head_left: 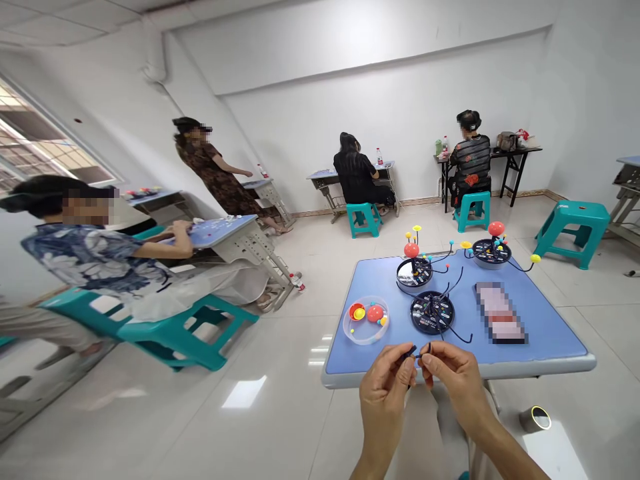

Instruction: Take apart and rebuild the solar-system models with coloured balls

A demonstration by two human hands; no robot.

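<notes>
At the near edge of the blue table [540, 333], my left hand [385, 390] pinches a small black plastic part [410, 352]. My right hand [457, 380] faces it, its fingertips closed on a thin dark piece [426, 350]; the two pieces nearly meet, and whether they touch I cannot tell. Just beyond my hands lies a round black base [433, 312] with several bent black arms. To its left, a clear round container [367, 339] holds red, yellow and blue balls and cups. Two planet models [414, 272] with coloured balls stand farther back, one at the right [492, 252].
A phone [500, 313] lies at the table's right. On the floor at lower right is a roll of tape [535, 419]. An unoccupied green stool [573, 230] stands beyond the right corner. Several people sit or stand at other desks, one person [100, 260] at left.
</notes>
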